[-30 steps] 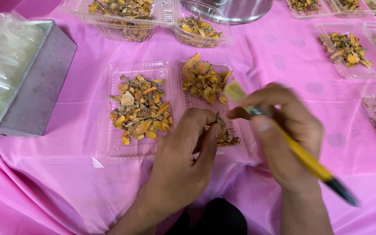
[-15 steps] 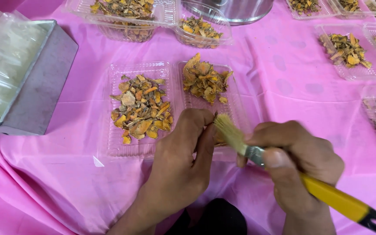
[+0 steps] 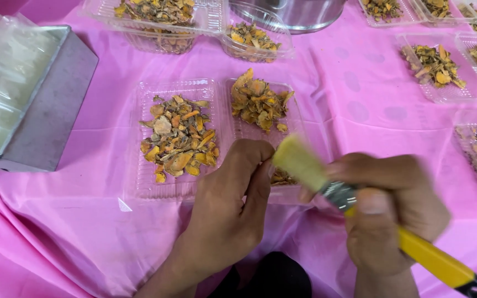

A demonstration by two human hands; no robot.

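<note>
— Where's the dried slice (image 3: 266,163) from your hands?

— Your left hand (image 3: 233,198) pinches it over the right tray (image 3: 299,129), its near end. Your right hand (image 3: 387,204) is closed around the yellow-handled brush (image 3: 360,207).

— And the brush?

— Its axis runs from five o'clock to eleven, bristles (image 3: 296,160) touching the slice, just right of your left fingertips.

Both hands, left (image 3: 224,207) and right (image 3: 390,207), are bare, no rings or gloves; forearms are uncovered, and dark clothing (image 3: 274,276) shows between the wrists

Food-packing table: many clear trays (image 3: 175,182) of dried slices (image 3: 179,138).
</note>
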